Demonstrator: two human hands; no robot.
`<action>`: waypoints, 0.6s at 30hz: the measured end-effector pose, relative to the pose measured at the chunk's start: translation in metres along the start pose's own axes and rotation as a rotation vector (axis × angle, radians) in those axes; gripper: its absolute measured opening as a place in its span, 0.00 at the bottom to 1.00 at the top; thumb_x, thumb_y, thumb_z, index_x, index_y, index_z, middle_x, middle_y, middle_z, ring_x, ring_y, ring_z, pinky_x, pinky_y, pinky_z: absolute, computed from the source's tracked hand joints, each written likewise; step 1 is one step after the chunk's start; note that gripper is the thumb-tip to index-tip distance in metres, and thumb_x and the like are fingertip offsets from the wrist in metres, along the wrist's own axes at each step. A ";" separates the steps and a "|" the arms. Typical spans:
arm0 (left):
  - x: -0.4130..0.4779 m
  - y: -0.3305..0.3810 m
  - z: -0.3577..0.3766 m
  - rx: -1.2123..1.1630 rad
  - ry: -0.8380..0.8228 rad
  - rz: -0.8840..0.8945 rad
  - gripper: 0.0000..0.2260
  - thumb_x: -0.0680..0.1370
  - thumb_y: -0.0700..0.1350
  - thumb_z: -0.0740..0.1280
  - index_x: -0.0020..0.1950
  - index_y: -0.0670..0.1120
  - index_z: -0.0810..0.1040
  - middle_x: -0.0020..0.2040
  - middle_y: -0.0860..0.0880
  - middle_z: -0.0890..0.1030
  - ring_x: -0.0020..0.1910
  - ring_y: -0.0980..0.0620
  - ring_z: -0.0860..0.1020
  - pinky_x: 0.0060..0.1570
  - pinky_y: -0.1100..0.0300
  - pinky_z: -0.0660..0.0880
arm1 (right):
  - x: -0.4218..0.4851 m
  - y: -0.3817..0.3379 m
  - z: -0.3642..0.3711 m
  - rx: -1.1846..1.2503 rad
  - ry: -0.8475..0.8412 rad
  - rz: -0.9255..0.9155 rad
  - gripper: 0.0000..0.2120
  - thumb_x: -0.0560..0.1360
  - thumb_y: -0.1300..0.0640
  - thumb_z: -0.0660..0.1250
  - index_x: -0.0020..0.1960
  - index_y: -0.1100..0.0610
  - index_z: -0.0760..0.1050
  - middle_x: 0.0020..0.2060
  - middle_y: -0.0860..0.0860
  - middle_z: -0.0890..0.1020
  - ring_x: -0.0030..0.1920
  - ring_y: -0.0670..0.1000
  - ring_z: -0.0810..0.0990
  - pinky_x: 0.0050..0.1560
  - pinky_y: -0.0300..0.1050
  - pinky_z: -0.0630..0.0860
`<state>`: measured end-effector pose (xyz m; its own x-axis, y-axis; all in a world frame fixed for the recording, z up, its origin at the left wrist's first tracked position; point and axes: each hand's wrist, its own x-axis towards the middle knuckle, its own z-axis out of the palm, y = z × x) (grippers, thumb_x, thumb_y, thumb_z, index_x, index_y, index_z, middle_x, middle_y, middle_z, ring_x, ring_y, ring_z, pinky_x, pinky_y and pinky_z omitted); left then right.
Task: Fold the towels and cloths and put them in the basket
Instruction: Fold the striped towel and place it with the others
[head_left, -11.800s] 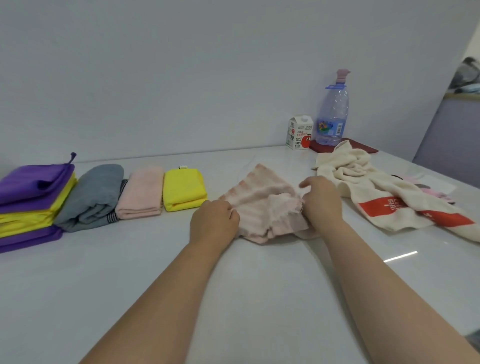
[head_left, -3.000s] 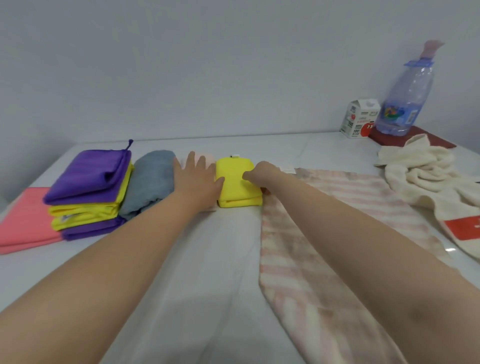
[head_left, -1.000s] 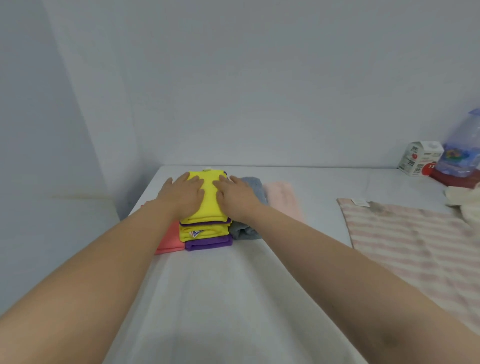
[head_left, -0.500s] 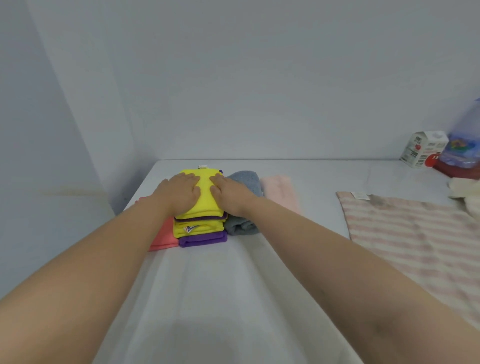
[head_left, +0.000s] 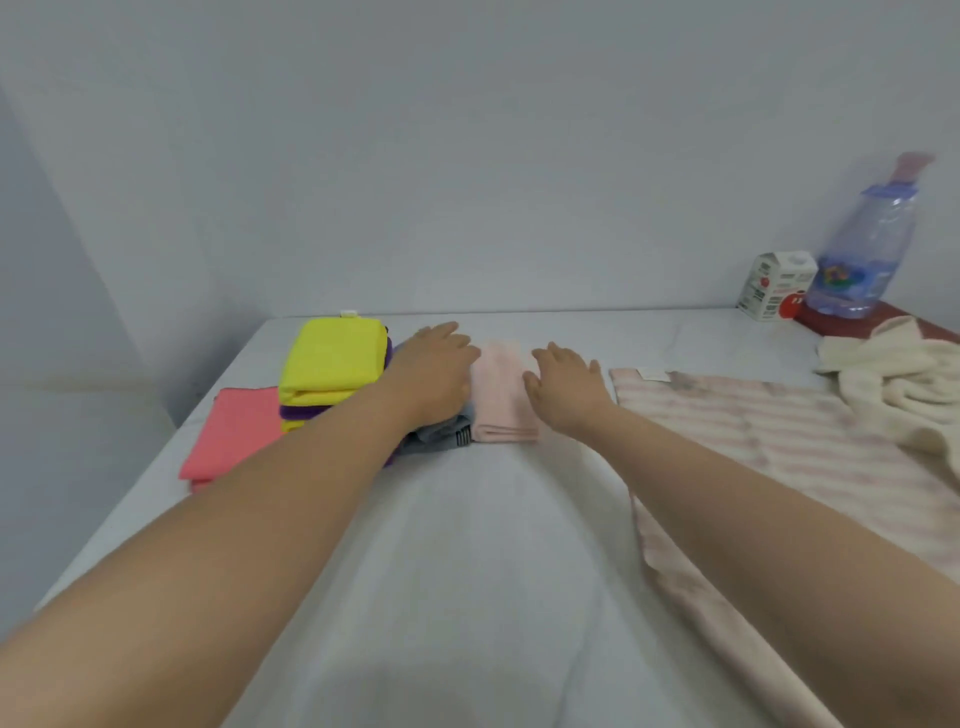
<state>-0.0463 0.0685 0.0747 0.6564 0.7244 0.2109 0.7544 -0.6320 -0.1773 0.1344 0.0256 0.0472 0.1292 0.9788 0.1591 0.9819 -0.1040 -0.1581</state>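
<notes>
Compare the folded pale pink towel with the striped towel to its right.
The pale pink towel is folded into a narrow packet; the striped towel lies spread open. The pale pink towel is plain; the striped towel has pink and cream bands. The pale pink towel covers little of the table; the striped towel covers far more. Both are pinkish and lie on the table.

place: probably a home room | cues: white table (head_left: 493, 545), bare wall (head_left: 467, 156), milk carton (head_left: 774, 291), water bottle (head_left: 862, 260)
</notes>
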 end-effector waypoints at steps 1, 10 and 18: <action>0.007 0.016 0.004 -0.009 -0.022 0.019 0.20 0.80 0.46 0.55 0.72 0.45 0.65 0.72 0.46 0.67 0.75 0.46 0.56 0.71 0.51 0.56 | -0.003 0.016 0.003 -0.024 -0.022 0.046 0.21 0.81 0.50 0.49 0.71 0.58 0.61 0.69 0.55 0.65 0.70 0.56 0.62 0.69 0.60 0.55; 0.038 0.074 0.052 0.151 -0.306 -0.119 0.28 0.78 0.65 0.42 0.77 0.58 0.46 0.79 0.49 0.48 0.77 0.43 0.45 0.70 0.34 0.39 | -0.025 0.111 0.035 -0.084 -0.202 0.209 0.28 0.79 0.40 0.43 0.76 0.48 0.51 0.77 0.52 0.48 0.76 0.56 0.47 0.71 0.66 0.43; 0.033 0.072 0.060 0.028 -0.306 -0.209 0.28 0.78 0.65 0.42 0.77 0.59 0.48 0.79 0.52 0.46 0.77 0.45 0.45 0.69 0.33 0.41 | -0.004 0.082 0.046 -0.054 -0.206 0.141 0.30 0.79 0.38 0.41 0.77 0.48 0.47 0.78 0.51 0.46 0.77 0.56 0.44 0.71 0.66 0.41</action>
<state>0.0298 0.0640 0.0109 0.4560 0.8886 -0.0506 0.8695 -0.4569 -0.1878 0.2076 0.0211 -0.0113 0.2401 0.9687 -0.0638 0.9628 -0.2460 -0.1118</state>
